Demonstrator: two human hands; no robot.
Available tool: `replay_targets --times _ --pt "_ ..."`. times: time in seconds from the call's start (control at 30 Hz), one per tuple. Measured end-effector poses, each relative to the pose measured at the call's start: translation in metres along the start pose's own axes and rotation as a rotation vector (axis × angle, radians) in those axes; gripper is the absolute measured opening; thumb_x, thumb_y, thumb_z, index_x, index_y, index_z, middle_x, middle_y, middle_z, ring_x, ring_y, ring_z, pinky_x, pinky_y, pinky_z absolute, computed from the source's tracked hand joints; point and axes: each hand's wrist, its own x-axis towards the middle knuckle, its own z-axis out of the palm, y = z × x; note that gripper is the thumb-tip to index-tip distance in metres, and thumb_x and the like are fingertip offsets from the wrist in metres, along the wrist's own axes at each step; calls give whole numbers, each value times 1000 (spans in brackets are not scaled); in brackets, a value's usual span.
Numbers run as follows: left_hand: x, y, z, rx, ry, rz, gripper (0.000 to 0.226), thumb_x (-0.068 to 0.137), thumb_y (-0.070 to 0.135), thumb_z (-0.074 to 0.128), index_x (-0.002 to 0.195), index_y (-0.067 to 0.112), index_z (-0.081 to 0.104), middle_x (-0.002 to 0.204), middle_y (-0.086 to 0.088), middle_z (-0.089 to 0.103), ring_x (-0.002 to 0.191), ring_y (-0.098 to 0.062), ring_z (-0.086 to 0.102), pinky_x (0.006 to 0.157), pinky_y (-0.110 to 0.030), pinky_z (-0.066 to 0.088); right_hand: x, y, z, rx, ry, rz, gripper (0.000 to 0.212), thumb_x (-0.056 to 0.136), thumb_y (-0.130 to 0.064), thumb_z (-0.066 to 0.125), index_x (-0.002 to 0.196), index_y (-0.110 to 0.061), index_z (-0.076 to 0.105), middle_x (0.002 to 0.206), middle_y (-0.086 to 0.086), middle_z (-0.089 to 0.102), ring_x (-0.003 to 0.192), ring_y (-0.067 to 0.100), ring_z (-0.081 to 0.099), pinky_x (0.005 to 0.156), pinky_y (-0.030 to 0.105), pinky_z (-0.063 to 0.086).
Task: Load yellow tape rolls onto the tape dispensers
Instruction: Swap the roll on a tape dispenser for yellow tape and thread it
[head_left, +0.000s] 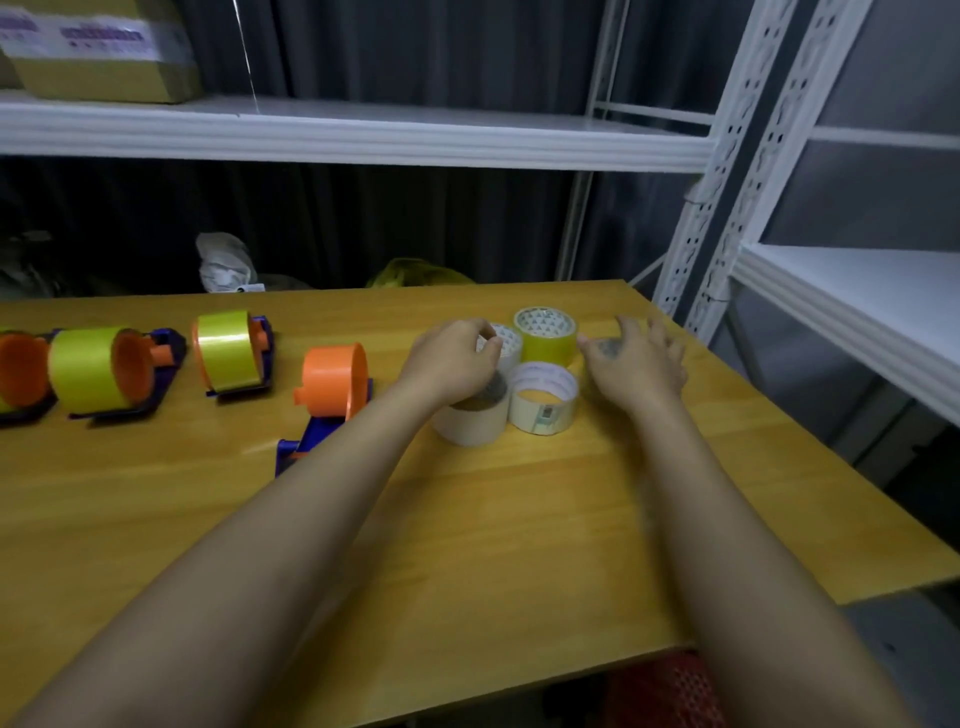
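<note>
- Head camera view looks down over two bare forearms reaching across a wooden tabletop (519, 519) toward a tight cluster of four tape rolls.
- At the left, two dispensers already carry yellow tape: one loaded dispenser (104, 371) near the edge of view and a second loaded dispenser (231, 353) just to its right. A further orange spool shows at the far left edge, cut off, so its state cannot be told.
- Nearest the arms, an empty dispenser (332, 387) with a bare orange spool on a blue base still waits for a roll; by this judgement, the task is partly done.
- One yellow tape roll (548, 332) stands on end at the back of the cluster, touching the white rolls beside it.
- Left hand (452, 358) has its fingers curled over the rear white roll (506, 343), apparently gripping it, with the front-left white roll (470, 418) below the wrist.
- Right hand (636, 358) hovers with fingers spread and relaxed, just beside the yellow roll, holding nothing.
- Another white roll (543, 397) sits between the hands.
- On the shelf above sits a cardboard box (104, 52); its contents are hidden.
</note>
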Motion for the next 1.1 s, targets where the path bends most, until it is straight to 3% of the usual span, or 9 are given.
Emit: replay_targets --times 0.13,0.2,0.3,0.47,0.6,0.77,0.9,1.03,1.1 --pt "3 -14 -11 137 94 61 34 97 33 41 120 15 58 124 -8 58 117 -26 49 96 -41 41 16 -27 8 -57 -44 -263 45 98 -22 42 142 -29 42 156 2 25 143 28 13 116 50 15" --pt "4 -24 -20 228 111 58 32 95 28 41 119 14 58 126 -10 56 122 -27 44 101 -43 36 23 -42 13 -159 -210 -254 55 92 -7 40 142 -29 41 157 2 23 145 28 5 117 53 7" --pt "2 -40 -40 374 -11 21 39 90 17 41 127 18 53 142 -9 44 138 -30 26 112 -51 20 35 -56 23 -263 -338 -148 53 93 -6 42 142 -24 43 152 10 30 145 29 7 117 54 4" --pt "-10 -56 -73 587 -443 14 49 89 19 46 138 26 41 154 -4 25 145 -24 5 116 -48 6 45 -62 36 -350 -186 -101 35 91 -19 57 126 -16 57 129 12 55 127 31 42 110 49 28" --pt "-11 -73 -74 716 -513 35 42 91 24 52 132 27 48 154 -6 26 145 -26 10 117 -45 14 38 -71 39 -417 29 -200 27 92 -21 56 117 -12 62 122 12 58 121 32 45 104 45 34" --pt "-9 -77 -81 771 -518 46 30 92 23 49 122 24 57 145 -7 39 139 -27 26 111 -44 30 26 -80 38 -273 218 -291 26 97 -23 49 114 -7 62 126 13 55 121 32 42 108 46 28" --pt "-7 -71 -85 915 -596 51 35 93 21 45 127 17 54 148 -6 36 145 -22 12 117 -44 13 10 -91 29 -88 300 -384 15 96 -19 50 105 -10 59 115 12 60 114 31 48 105 45 31" --pt "-8 -74 -85 1056 -553 97 34 93 10 46 125 12 55 140 -9 46 137 -25 31 117 -44 13 -18 -111 21 237 267 -467 12 97 -22 50 103 -12 55 100 5 58 110 28 48 104 46 33" --pt "-13 -71 -87 1100 -470 148 31 93 11 46 123 12 57 135 -9 51 133 -27 36 117 -45 13 -27 -120 21 438 181 -490 10 96 -24 52 100 -15 55 100 2 55 109 25 47 92 36 38"
